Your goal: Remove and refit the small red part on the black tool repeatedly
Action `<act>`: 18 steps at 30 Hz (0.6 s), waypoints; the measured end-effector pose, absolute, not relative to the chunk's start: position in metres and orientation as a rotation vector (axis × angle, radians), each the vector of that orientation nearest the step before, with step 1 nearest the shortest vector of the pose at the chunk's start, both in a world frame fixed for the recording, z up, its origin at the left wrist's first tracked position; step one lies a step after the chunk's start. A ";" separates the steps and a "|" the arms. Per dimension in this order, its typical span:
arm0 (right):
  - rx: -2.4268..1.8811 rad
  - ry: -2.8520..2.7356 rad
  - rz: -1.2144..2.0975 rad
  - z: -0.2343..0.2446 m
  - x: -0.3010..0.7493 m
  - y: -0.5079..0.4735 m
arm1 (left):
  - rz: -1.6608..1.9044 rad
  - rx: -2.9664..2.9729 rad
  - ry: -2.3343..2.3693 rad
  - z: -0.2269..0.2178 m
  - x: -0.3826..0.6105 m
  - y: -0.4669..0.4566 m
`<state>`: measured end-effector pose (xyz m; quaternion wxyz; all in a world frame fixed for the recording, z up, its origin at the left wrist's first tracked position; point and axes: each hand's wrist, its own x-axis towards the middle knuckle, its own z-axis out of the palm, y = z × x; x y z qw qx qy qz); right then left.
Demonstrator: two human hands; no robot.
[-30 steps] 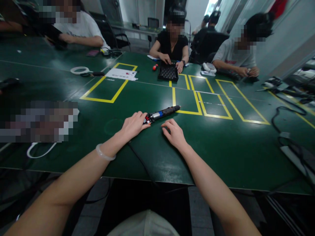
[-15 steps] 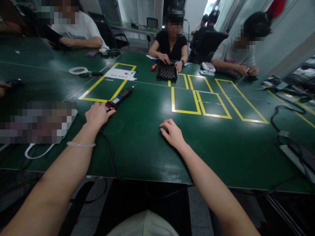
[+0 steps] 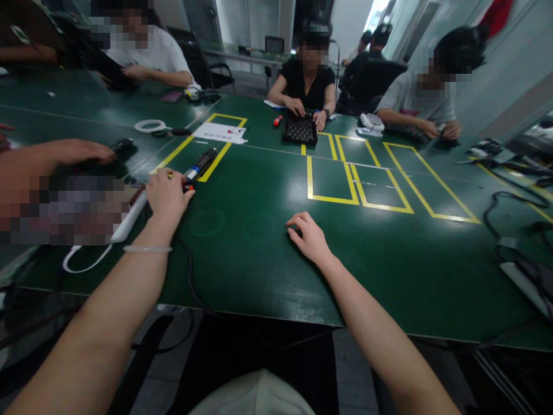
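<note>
My left hand (image 3: pixel 166 195) is closed around the rear of a black electric screwdriver (image 3: pixel 201 163) with a blue band, which lies along the green table (image 3: pixel 242 265) and points away to the upper right. Part of its grip is hidden behind my fingers. A dark cord (image 3: pixel 190 268) runs from under my left wrist toward the near edge. My right hand (image 3: pixel 309 237) rests on the table to the right, holding nothing, its fingers loosely bent and the thumb apart from them.
Yellow tape outlines (image 3: pixel 332 199) mark the table. A white paper sheet (image 3: pixel 219 133) and a white ring-shaped object (image 3: pixel 150 126) lie beyond the screwdriver. Across the table a person handles a black tray (image 3: pixel 299 128). Another person's arm (image 3: pixel 64 155) reaches in at left. Cables (image 3: pixel 496 230) lie at right.
The screwdriver has swung left, its front end now nearer the yellow outline, with my left hand still around it. A neighbour's arm has come in from the left. My right hand stays put.
</note>
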<state>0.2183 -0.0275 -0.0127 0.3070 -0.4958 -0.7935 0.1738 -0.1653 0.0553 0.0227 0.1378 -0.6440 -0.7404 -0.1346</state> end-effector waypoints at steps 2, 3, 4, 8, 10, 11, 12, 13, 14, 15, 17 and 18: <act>-1.310 -2.094 0.470 -0.013 0.218 -0.027 | -0.381 -1.875 -2.115 0.022 -0.165 0.056; -1.310 -2.092 0.476 -0.013 0.218 -0.027 | -0.380 -1.870 -2.106 0.022 -0.165 0.057; -1.309 -2.090 0.481 -0.013 0.218 -0.027 | -0.382 -1.858 -2.103 0.022 -0.165 0.057; -1.300 -2.084 0.486 -0.013 0.218 -0.028 | -0.379 -1.803 -2.124 0.019 -0.167 0.060; -1.299 -2.084 0.485 -0.013 0.218 -0.028 | -0.364 -1.783 -2.131 0.018 -0.167 0.062; -1.298 -2.087 0.485 -0.013 0.217 -0.028 | -0.358 -1.769 -2.134 0.017 -0.166 0.063; -1.297 -2.090 0.485 -0.013 0.217 -0.028 | -0.354 -1.759 -2.134 0.017 -0.165 0.064; -1.295 -2.093 0.487 -0.013 0.217 -0.028 | -0.352 -1.752 -2.134 0.016 -0.165 0.065; -1.293 -2.096 0.489 -0.013 0.217 -0.027 | -0.353 -1.749 -2.132 0.015 -0.164 0.065; -1.291 -2.097 0.492 -0.013 0.217 -0.027 | -0.359 -1.751 -2.124 0.015 -0.164 0.065; -1.289 -2.098 0.498 -0.013 0.218 -0.027 | -0.394 -1.764 -2.103 0.014 -0.163 0.064; -1.287 -2.097 0.500 -0.014 0.218 -0.027 | -0.430 -1.769 -2.093 0.014 -0.164 0.063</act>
